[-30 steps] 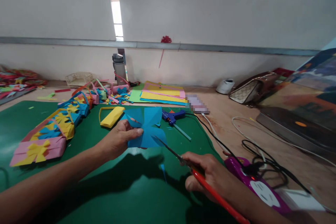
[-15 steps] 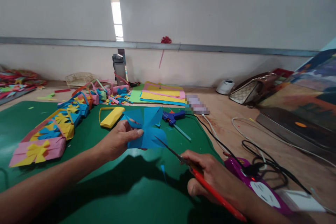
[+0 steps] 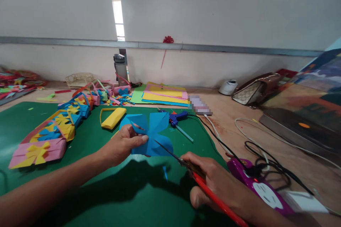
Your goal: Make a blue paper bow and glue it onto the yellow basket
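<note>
My left hand point(image 3: 132, 141) pinches a sheet of blue paper point(image 3: 157, 142), thumb on top and fingers behind. The paper has slits cut in from its edges, giving it rounded petal shapes. In my right hand point(image 3: 206, 177) are scissors with red handles point(image 3: 213, 195). Their blades lie at the paper's lower right petal, pointing toward its middle. A thin blue paper offcut point(image 3: 165, 173) lies on the green mat below. Just behind the paper are a small yellow paper bag point(image 3: 114, 118) and a blue glue gun point(image 3: 178, 117) with a clear glue stick.
Finished paper bags with bows point(image 3: 39, 152) line the mat's left side. Coloured sheets point(image 3: 165, 94), a bottle point(image 3: 120, 69) and paper scraps sit at the back. A purple power strip point(image 3: 255, 184) with cables, a phone point(image 3: 199, 105) and a handbag point(image 3: 255, 90) are on the right.
The blue paper and my left hand have moved slightly right and down. The scissor blades have moved a little left, deeper over the paper toward its middle.
</note>
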Motion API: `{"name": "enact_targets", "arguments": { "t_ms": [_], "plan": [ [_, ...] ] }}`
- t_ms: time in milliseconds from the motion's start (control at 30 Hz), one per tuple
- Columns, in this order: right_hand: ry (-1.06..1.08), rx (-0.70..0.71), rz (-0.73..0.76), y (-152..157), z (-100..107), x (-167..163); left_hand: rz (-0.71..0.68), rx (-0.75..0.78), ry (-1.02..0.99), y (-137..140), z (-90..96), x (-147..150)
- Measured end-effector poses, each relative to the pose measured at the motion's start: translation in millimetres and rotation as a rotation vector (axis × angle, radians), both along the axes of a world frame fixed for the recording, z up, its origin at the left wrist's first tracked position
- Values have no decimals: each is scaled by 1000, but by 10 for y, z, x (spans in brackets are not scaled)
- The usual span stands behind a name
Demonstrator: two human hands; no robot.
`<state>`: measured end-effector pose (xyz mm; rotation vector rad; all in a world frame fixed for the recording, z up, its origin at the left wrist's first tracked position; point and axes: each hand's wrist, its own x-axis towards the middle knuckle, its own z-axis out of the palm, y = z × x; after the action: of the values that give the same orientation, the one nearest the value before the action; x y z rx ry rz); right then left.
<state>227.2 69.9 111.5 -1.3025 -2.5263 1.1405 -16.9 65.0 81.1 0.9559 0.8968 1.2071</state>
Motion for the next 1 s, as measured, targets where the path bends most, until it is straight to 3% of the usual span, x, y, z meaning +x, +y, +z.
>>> {"name": "enact_targets", "arguments": {
  "t_ms": [600, 1000],
  "plan": [
    [94, -109, -34, -27, -89, 14, -40, 5, -40, -26, 53, 54],
    [60, 2, -30, -55, -65, -9, -70, 30, -11, -31, 66, 38]
  ]
}}
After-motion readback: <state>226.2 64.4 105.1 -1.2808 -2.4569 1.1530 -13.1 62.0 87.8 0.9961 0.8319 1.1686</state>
